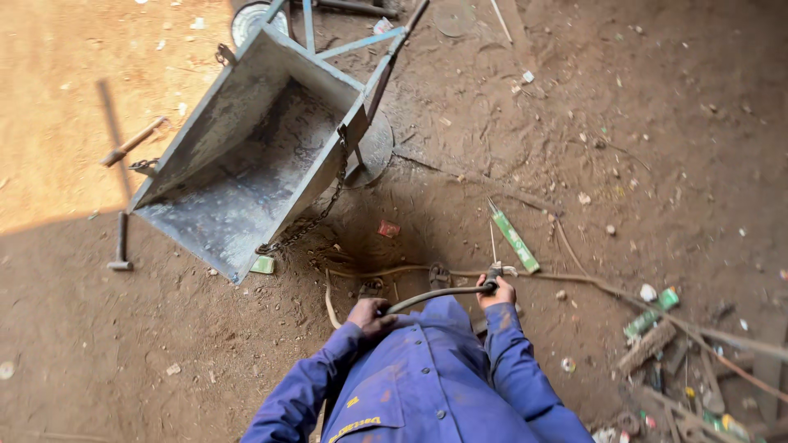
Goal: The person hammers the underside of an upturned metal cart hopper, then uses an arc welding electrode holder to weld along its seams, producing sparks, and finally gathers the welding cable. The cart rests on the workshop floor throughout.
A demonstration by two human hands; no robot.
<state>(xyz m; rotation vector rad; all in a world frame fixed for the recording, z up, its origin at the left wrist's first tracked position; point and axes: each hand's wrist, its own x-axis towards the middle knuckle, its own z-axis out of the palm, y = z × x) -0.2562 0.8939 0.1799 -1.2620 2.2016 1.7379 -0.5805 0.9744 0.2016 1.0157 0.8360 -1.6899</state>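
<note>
1. My left hand (369, 316) is closed around the near end of a dark cable (439, 292), close in front of my blue jacket (427, 377).
2. My right hand (496, 291) is closed on the electrode holder (491, 283) at the cable's far end; the cable arcs between my two hands just above the ground.
3. A thin welding rod (492, 244) sticks up from the holder, pointing away from me.
4. Just beyond my right hand lies a green and white packet (513, 238), slanted on the dirt, near the rod but apart from it.
5. A tipped grey wheelbarrow (246, 164) sits ahead and to my left, its lower rim edge on the ground; a chain (316, 213) hangs along its near side.
6. Between the wheelbarrow's lower corner and my left hand there is a stretch of bare dirt floor (123, 344), open to the left.
7. A hammer (121, 244) lies left of the wheelbarrow, well apart from my hands.
8. To my right, a heap of scrap wood and litter (681, 361) crowds the ground; a long thin cord (624, 291) runs from near my right hand towards it.
</note>
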